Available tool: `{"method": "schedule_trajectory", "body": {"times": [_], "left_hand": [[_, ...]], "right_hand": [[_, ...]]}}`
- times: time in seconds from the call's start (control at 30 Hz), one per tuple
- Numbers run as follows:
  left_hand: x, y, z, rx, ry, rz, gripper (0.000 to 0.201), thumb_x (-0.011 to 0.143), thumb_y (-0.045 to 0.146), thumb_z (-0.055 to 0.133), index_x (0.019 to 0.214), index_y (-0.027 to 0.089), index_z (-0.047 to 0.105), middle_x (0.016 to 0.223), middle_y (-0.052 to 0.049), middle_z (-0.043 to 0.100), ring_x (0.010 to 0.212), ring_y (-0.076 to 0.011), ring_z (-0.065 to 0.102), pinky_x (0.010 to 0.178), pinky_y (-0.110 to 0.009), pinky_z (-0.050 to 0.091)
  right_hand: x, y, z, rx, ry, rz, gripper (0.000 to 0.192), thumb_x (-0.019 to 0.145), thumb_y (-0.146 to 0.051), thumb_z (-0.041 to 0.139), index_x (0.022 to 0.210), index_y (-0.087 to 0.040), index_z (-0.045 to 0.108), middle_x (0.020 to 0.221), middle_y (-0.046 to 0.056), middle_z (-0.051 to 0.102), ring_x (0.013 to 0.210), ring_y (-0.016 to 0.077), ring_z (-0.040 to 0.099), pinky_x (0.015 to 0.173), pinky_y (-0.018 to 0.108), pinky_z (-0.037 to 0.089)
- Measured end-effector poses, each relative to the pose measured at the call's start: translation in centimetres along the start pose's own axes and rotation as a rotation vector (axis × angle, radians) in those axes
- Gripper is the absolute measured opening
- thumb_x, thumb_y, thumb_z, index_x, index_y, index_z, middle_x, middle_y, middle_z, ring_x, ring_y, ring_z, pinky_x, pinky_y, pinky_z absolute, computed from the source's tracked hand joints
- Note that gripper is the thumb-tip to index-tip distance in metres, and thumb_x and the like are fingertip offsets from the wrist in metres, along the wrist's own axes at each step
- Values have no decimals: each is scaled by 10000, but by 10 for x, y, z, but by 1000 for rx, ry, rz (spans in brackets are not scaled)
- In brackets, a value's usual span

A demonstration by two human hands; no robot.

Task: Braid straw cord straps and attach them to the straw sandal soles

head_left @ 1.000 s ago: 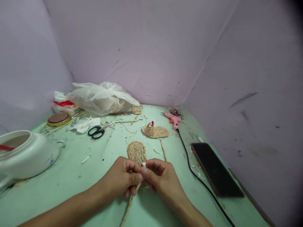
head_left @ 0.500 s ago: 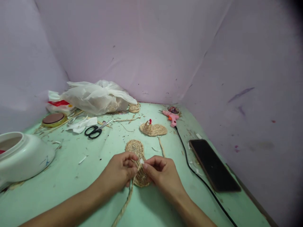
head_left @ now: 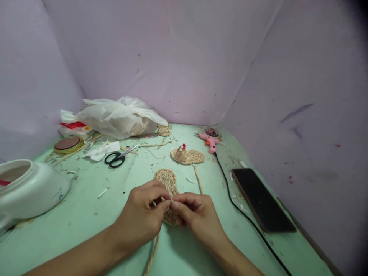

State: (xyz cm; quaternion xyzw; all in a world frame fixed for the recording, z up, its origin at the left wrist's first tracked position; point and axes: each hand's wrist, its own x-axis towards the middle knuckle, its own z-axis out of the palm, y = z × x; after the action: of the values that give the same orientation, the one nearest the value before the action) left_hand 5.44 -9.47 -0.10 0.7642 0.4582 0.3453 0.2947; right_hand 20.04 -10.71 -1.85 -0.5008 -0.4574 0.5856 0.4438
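both hands (head_left: 169,214) pinch woven sole (head_left: 168,184)

A small home craft corner: a pale green surface (head_left: 86,214) hemmed in by plain lilac walls, littered with fibre scraps, black-handled scissors (head_left: 116,158), a pink hot-glue gun (head_left: 209,141) and flat coiled straw-braid pieces (head_left: 188,156).

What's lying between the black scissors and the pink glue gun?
In the head view, the finished woven straw piece with a red bead lies between scissors and glue gun.
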Motion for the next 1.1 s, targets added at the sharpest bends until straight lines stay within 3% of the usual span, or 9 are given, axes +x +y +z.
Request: {"method": "schedule_trajectory", "body": {"times": [0.3,0.53,0.7,0.9,1.1], "left_hand": [[-4,-3,-2,70,-16,174,206,795,107,433,694,143,609,718,-63,621,664,-127,582,616,-227,463],[-6,-4,0,136,14,132,144,782,120,444,672,167,525,721,-47,609,610,-117,562,571,-222,445],[-5,-2,0,153,-1,191,191,789,97,420,686,156,569,799,-85,626,699,-141,593,618,-225,464],[-6,-3,3,151,-3,183,187,768,87,422,670,152,567,751,-75,613,600,-118,554,545,-222,435],[-3,-2,3,110,-27,118,186,763,101,428,653,149,571,705,-57,604,575,-109,542,532,-212,424]], "right_hand": [[-5,1,-2,-123,-49,-142,131,690,-217,618,718,-189,742,529,-20,548,473,86,439,468,203,374],[-5,0,-1,-214,-65,-222,191,747,-202,553,746,-195,744,549,-14,527,496,91,449,476,200,372],[-5,1,-2,-235,-31,-212,193,746,-225,558,780,-182,743,552,-1,552,504,108,487,492,213,399],[-8,-1,-1,-347,-60,-326,225,766,-180,525,832,-190,740,674,43,662,595,141,578,544,226,437],[-6,1,-2,-334,-43,-303,214,755,-200,537,824,-178,739,671,47,674,585,142,587,533,223,442]]}}
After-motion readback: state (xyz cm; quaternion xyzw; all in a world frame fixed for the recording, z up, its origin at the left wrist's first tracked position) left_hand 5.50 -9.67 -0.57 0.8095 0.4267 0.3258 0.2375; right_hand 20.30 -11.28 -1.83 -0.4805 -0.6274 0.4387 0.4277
